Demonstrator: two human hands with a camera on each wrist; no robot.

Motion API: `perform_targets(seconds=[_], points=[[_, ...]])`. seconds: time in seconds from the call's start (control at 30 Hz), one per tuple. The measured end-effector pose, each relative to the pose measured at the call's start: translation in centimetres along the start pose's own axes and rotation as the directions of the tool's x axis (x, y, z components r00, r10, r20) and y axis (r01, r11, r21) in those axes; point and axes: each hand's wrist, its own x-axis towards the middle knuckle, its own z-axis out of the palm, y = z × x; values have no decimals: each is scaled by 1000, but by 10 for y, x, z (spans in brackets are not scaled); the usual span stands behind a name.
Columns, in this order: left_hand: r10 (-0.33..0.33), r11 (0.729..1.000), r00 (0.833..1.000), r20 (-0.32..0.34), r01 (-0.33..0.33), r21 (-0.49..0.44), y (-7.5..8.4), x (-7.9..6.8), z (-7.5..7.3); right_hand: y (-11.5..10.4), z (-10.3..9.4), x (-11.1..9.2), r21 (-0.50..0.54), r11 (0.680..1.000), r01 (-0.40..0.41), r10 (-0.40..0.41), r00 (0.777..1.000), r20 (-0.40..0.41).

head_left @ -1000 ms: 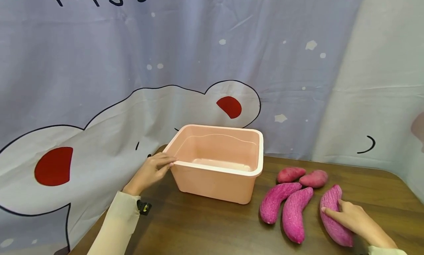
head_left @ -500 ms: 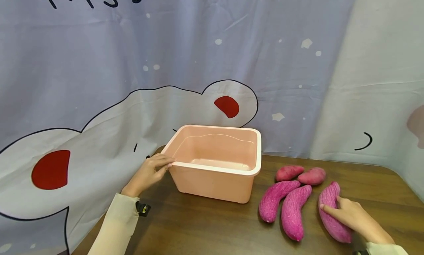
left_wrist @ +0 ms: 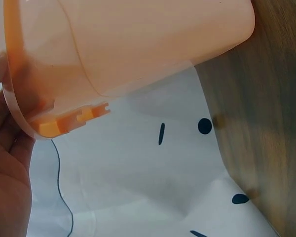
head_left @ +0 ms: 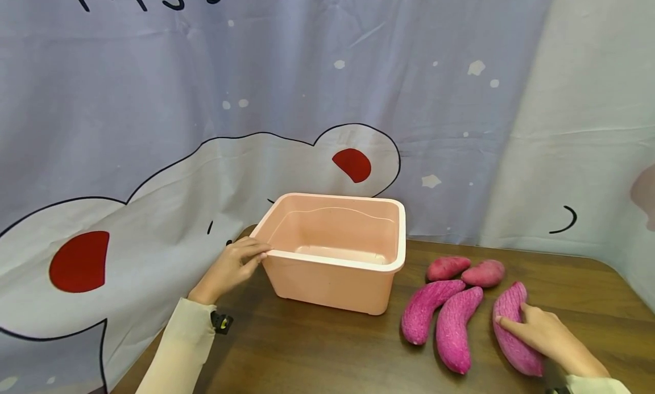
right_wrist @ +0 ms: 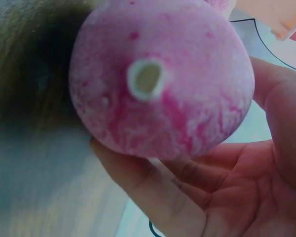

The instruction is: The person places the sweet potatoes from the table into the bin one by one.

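A peach plastic bin (head_left: 327, 286) stands upright on the table at the middle of the head view, nothing lying in it. At its near left corner, my left hand (head_left: 227, 272) grips the rim, fingers over the edge. My right hand (head_left: 550, 334) holds a long, curved magenta vegetable (head_left: 508, 303) at the right, thumb on one side and fingers on the other. In the right wrist view the vegetable's rounded end (right_wrist: 187, 54) shows a pale round stub. To its left lie two similar magenta vegetables, one (head_left: 454, 334) nearer me and another (head_left: 427, 314) closer to the bin.
Two smaller red sweet potatoes (head_left: 483, 273) lie behind the long vegetables, right of the bin. The brown wooden table (head_left: 317, 348) ends at a rounded far right corner. A printed cloth (head_left: 286, 70) hangs along the back and left.
The view has shifted slightly. Both hands keep their places, the left on the bin's rim and the right on the magenta vegetable.
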Motion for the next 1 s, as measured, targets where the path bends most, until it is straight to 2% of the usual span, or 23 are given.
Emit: perform_targets(seconds=[0.53, 1.0], points=[[-4, 1000, 1000, 0, 4, -2, 0, 1, -1, -15, -16, 2, -13, 999, 40, -40, 999, -20], [-16, 1000, 1000, 5, 16, -2, 2, 1, -1, -38, -32, 7, 1, 998, 61, -61, 997, -54]])
